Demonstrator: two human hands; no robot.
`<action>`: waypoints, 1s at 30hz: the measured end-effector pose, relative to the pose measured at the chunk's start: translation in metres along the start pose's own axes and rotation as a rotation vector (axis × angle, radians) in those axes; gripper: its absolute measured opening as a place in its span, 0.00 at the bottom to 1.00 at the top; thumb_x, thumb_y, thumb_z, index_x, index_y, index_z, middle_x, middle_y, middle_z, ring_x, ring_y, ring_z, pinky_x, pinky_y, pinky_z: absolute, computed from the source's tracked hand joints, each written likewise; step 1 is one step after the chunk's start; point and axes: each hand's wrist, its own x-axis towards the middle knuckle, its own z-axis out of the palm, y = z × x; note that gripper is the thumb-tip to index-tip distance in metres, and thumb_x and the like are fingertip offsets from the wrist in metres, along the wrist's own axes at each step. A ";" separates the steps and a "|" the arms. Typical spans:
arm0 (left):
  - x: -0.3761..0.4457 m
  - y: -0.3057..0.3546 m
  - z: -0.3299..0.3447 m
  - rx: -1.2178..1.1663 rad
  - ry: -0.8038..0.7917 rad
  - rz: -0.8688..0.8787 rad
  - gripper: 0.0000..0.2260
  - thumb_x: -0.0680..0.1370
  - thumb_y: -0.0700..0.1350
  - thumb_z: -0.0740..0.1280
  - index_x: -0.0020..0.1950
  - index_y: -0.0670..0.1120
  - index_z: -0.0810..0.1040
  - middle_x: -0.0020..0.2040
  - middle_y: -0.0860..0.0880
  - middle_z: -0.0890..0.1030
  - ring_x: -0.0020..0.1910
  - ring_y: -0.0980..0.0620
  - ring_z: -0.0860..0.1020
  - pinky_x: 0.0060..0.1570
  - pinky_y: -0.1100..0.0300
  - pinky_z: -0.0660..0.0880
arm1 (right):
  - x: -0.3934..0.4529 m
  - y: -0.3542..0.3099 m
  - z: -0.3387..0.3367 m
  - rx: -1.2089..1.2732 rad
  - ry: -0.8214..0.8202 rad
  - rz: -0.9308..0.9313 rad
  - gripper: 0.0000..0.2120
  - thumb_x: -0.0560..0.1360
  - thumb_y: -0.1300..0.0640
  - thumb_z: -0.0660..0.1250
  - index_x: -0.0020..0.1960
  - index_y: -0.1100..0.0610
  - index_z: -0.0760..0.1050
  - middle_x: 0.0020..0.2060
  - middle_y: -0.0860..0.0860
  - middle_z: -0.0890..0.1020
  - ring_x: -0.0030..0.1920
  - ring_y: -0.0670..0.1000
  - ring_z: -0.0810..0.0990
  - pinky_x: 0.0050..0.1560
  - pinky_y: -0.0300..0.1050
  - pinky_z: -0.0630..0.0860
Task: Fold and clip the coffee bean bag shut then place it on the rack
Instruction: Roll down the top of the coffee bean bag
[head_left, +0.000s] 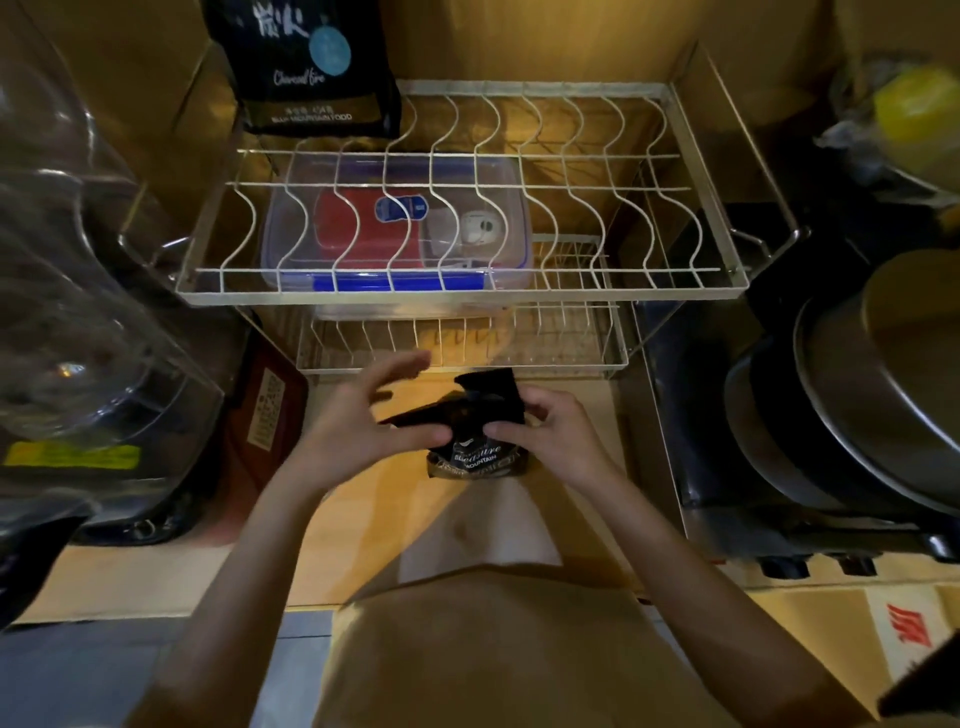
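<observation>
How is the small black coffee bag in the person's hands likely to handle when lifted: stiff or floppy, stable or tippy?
The coffee bag probably flexes easily: its top already creases and bends between the left hand and right hand. It looks small and likely light. Standing narrow on the wooden counter, it may tip if released.

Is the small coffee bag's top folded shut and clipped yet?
Partly folded, unclipped: coffee bag top flap juts up loose between both hands; no clip visible.

1. I'm looking into a home kitchen corner: a two-tier wire dish rack (462, 208) stands against the wall.
2. Stacked metal pans (857, 415) sit right.
3. A clear plastic food container (395, 228) sits under the rack's top tier.
</observation>
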 end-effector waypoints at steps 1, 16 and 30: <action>-0.005 -0.017 0.002 -0.065 0.036 -0.053 0.36 0.59 0.51 0.75 0.66 0.52 0.66 0.62 0.56 0.73 0.62 0.62 0.70 0.58 0.63 0.68 | 0.002 -0.001 -0.001 -0.003 0.004 0.000 0.17 0.67 0.66 0.71 0.56 0.62 0.77 0.52 0.59 0.82 0.49 0.49 0.80 0.45 0.33 0.77; 0.006 -0.096 0.087 0.039 0.130 -0.138 0.36 0.57 0.44 0.80 0.62 0.46 0.69 0.55 0.51 0.77 0.55 0.55 0.73 0.47 0.76 0.65 | -0.008 0.003 -0.010 -0.044 0.006 0.099 0.17 0.67 0.68 0.71 0.55 0.62 0.77 0.49 0.57 0.82 0.47 0.46 0.81 0.42 0.30 0.78; 0.003 -0.062 0.082 0.355 0.226 -0.023 0.31 0.58 0.55 0.76 0.58 0.48 0.73 0.51 0.43 0.81 0.52 0.44 0.77 0.48 0.56 0.73 | -0.001 -0.106 -0.029 -0.679 -0.280 -0.066 0.20 0.70 0.38 0.60 0.46 0.53 0.80 0.41 0.52 0.84 0.42 0.49 0.82 0.47 0.46 0.78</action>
